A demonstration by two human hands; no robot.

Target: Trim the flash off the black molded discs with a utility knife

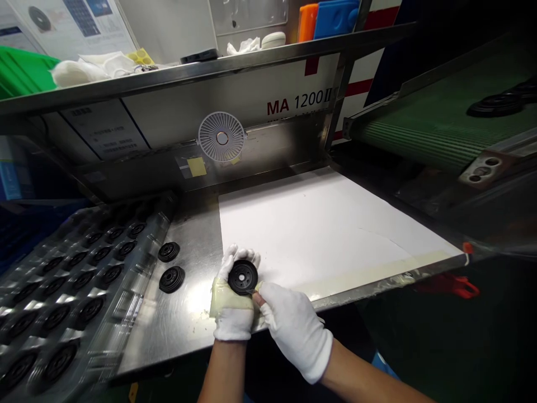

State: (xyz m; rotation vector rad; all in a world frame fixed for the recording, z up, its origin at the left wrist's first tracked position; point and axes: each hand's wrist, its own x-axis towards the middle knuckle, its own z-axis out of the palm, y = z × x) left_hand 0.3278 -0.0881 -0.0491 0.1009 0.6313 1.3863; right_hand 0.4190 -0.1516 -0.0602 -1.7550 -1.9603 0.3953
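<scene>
My left hand, in a white glove with yellowish tape round the palm, holds a black round wheel-like part with a pale centre hole facing up. The thumb and fingers lie about its rim. My right hand, also gloved but with a bare fingertip showing, is pinched closed at the lower right edge of that part. What sits between its fingers is too small to make out. Two more black wheel-like parts, an upper one and a lower one, lie on the metal table left of my hands.
A clear plastic tray with several black parts in its pockets fills the left side. A white sheet covers the metal table's right part. A small fan stands behind, under a shelf. A green conveyor runs at right.
</scene>
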